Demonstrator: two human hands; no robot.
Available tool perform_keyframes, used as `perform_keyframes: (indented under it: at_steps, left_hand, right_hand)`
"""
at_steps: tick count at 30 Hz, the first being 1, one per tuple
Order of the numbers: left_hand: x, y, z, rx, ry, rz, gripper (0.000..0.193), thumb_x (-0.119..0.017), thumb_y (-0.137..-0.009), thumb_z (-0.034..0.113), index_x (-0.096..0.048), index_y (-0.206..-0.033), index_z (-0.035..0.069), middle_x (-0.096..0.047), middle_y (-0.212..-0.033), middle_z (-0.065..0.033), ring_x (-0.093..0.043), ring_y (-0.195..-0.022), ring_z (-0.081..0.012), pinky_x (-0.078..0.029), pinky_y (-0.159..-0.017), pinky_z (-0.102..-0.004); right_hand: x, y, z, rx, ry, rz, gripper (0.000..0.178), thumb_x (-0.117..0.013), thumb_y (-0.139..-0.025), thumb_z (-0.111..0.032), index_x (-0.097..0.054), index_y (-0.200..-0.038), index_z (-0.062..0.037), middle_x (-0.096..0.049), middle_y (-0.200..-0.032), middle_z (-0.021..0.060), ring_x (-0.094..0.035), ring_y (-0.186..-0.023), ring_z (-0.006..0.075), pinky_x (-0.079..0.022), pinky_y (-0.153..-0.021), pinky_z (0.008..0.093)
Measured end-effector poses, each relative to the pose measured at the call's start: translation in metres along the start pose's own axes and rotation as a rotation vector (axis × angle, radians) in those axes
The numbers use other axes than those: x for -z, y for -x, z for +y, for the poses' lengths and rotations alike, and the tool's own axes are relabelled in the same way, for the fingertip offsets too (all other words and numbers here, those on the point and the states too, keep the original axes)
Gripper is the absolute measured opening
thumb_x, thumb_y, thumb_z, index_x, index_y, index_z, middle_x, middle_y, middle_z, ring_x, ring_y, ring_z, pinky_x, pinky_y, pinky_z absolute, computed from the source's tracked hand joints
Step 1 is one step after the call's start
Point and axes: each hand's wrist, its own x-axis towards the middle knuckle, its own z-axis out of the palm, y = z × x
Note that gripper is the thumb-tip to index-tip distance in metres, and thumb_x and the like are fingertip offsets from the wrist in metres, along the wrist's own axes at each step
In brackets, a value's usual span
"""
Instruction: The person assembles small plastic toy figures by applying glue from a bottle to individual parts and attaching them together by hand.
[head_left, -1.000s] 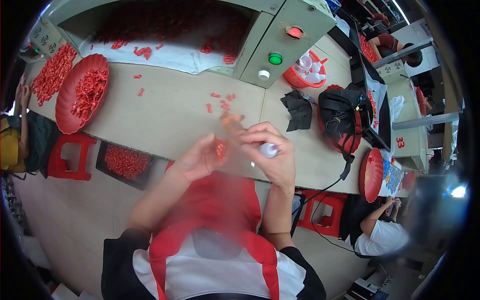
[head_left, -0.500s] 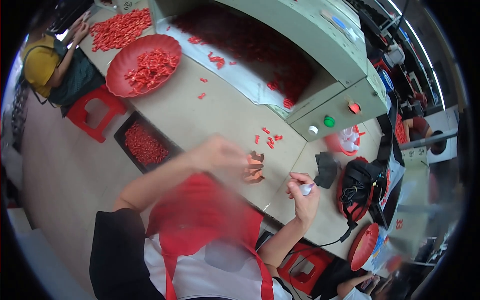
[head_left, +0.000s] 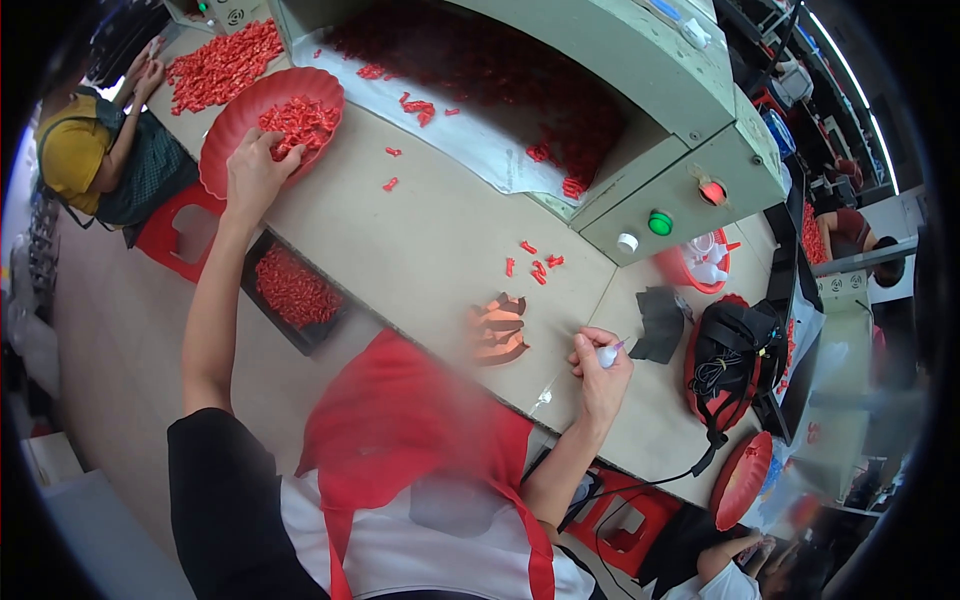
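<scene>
My left hand [head_left: 258, 168] reaches over the near rim of a large red scalloped bowl [head_left: 222, 130]. Its thumb and fingers are apart at the heap of small red pieces [head_left: 305, 120] inside; no piece shows clearly between them. In my right hand [head_left: 602, 382], above the bench's front part, is a small white squeeze bottle [head_left: 608, 354] with a purple tip. Between the two hands, on the bench, lies an orange thing with dark brown curved strips [head_left: 500, 330]; its kind is unclear. Several loose red pieces [head_left: 540, 268] lie just beyond it.
A pale green machine [head_left: 640, 215] with a wide opening full of red pieces stands at the back. A black tray of red pieces [head_left: 345, 305] sits below the bench edge. At right are a dark cloth [head_left: 658, 325], a red basket [head_left: 722, 262] and a black bag [head_left: 735, 350]. Co-workers sit nearby.
My left hand has swung from above the orange thing to the far-left bowl. My right hand keeps the bottle and has barely shifted.
</scene>
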Motion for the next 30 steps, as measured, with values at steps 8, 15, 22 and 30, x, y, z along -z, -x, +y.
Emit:
perform_keyframes:
  at_steps: [8, 15, 22, 30]
  left_hand:
    - [-0.007, 0.002, 0.003, 0.052, -0.047, -0.11, 0.028, -0.069, -0.073, 0.023, -0.066, -0.091, 0.002, -0.059, -0.085, -0.0156, -0.061, -0.072, -0.0308, -0.049, -0.065, -0.0385]
    - [-0.057, -0.057, 0.084, -0.237, 0.187, -0.049, 0.021, -0.061, -0.075, 0.007, -0.065, -0.096, 0.005, -0.059, -0.093, -0.0124, -0.06, -0.082, -0.0304, -0.049, -0.071, -0.038]
    - [-0.12, -0.092, 0.104, -0.352, -0.02, -0.272, 0.024, -0.059, -0.065, -0.004, -0.065, -0.087, 0.005, -0.06, -0.091, -0.012, -0.059, -0.087, -0.0294, -0.05, -0.075, -0.0399]
    - [0.021, 0.038, 0.188, 0.5, 1.801, -0.734, 0.036, -0.056, -0.086, 0.007, -0.048, -0.119, -0.004, -0.059, -0.098, -0.0104, -0.063, -0.086, -0.0205, -0.053, -0.067, -0.0239]
  right_hand:
    - [-0.052, 0.03, -0.02, 0.487, 0.445, -0.185, 0.011, -0.067, -0.073, -0.007, -0.065, -0.084, -0.0064, -0.061, -0.074, 0.0045, -0.059, -0.063, 0.0163, -0.047, -0.057, 0.0279]
    - [-0.047, 0.019, -0.027, 0.409, 0.821, -0.126, 0.013, -0.07, -0.068, -0.012, -0.066, -0.079, -0.0073, -0.062, -0.079, 0.0103, -0.062, -0.071, 0.0273, -0.049, -0.064, 0.0346]
    - [0.021, 0.008, -0.022, 0.436, 0.576, 0.418, 0.038, -0.069, -0.071, -0.005, -0.059, -0.108, -0.0042, -0.06, -0.086, 0.0083, -0.059, -0.075, 0.0187, -0.047, -0.069, 0.0298]
    - [-0.019, 0.03, -0.027, 0.216, -0.06, 0.044, 0.039, -0.059, -0.077, 0.006, -0.044, -0.112, -0.0022, -0.053, -0.084, 0.0027, -0.055, -0.071, 0.0114, -0.046, -0.066, 0.022]
